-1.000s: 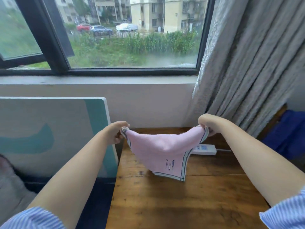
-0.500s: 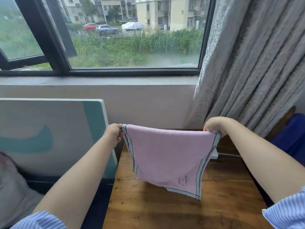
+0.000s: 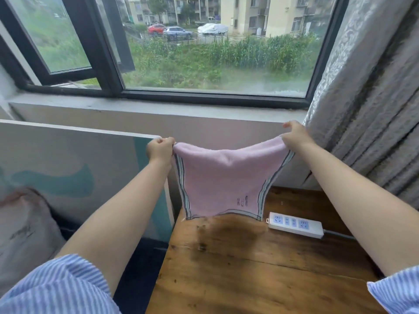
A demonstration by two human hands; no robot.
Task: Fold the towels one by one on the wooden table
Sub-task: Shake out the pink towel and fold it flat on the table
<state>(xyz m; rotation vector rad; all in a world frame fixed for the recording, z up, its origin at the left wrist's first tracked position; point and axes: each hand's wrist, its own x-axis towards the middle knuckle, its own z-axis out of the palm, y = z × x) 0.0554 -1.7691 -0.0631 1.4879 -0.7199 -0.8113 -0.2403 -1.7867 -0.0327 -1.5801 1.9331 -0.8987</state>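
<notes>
A small pink towel (image 3: 223, 184) with grey-striped borders and dark embroidered letters hangs in the air above the far end of the wooden table (image 3: 260, 268). My left hand (image 3: 159, 150) pinches its upper left corner. My right hand (image 3: 294, 135) pinches the upper right corner, held a little higher. The top edge sags between the two hands. The towel's lower edge hangs just at the table's far edge, beside a power strip.
A white power strip (image 3: 295, 224) with a cable lies on the table at the far right. A white and teal board (image 3: 79, 173) stands against the table's left side. Grey curtains (image 3: 367, 98) hang at the right, and a window sill runs behind.
Both hands have risen with the towel and spread wider apart. The towel has lifted off the tabletop and now hangs stretched, uncovering the power strip.
</notes>
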